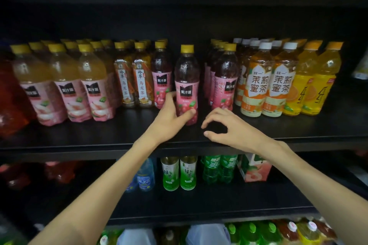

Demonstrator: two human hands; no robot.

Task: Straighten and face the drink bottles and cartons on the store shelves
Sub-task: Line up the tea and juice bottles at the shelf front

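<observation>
The left hand (171,117) grips the red juice bottle (186,85) standing upright near the shelf (99,135) front, while the right hand (229,127) hovers beside it, fingers loosely curled, seemingly empty

Only 1 view is given, taken from a head-worn wide-angle camera that is aimed forward and slightly down at the black shelf board (79,141). The board is seen from close in front, within arm's reach. Rows of bottles are framed above the board, 2 lower tiers below it. Straight edges are bowed near the frame's borders.
</observation>
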